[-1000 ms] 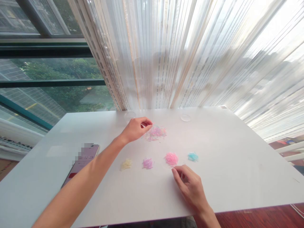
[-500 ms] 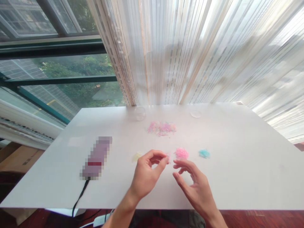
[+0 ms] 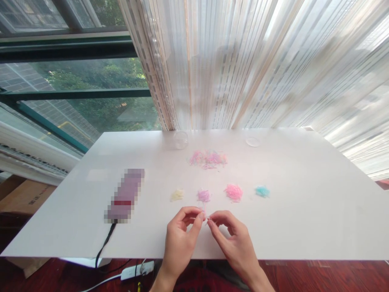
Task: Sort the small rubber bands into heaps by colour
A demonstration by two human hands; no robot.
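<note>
Thumb and fingers of my left hand [image 3: 182, 232] pinch a few thin pinkish strips [image 3: 203, 209], too small to make out fully. Close beside it, the fingertips of my right hand [image 3: 233, 236] are pinched together on a tiny pale strip. Just beyond my hands lies a row of small piles: pale yellow [image 3: 177, 195], lilac [image 3: 204, 195], bright pink [image 3: 234, 192] and turquoise [image 3: 262, 191]. Farther back spreads a larger mixed-colour pile of strips [image 3: 208, 158].
A clear round container [image 3: 181, 140] and a clear lid-like disc [image 3: 253, 141] rest at the back of the white table [image 3: 304, 211]. On the left is a blurred-out purple object [image 3: 126, 196] with a black cable [image 3: 104, 243]. A power strip [image 3: 137, 270] lies below the front edge.
Both hands have drawn nearer the front edge and closer together. My right hand has gone from open fingers to a pinch. The lilac pile is now uncovered; the view has tilted slightly.
</note>
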